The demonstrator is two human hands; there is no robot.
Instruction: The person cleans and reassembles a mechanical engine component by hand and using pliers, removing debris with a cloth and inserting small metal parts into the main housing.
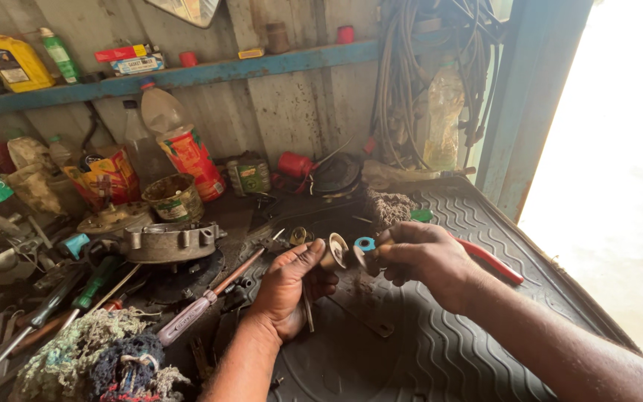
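Hands pinch small parts: left (289, 286) a brass cup (334, 251), right (420, 255) a blue-tipped piece (365, 245).

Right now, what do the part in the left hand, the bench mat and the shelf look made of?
Part in the left hand: seems metal, a dull brassy cup with a pale rim. Mat: likely rubber, matte dark grey with moulded wavy ribs. Shelf: probably wood, painted blue and worn at the edge.

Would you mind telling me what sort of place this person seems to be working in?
Most likely a small repair workshop. Screwdrivers and metal parts litter the grimy bench, hoses hang on the metal wall, and an oil jug stands on the shelf. The left hand and right hand hold a small round part.
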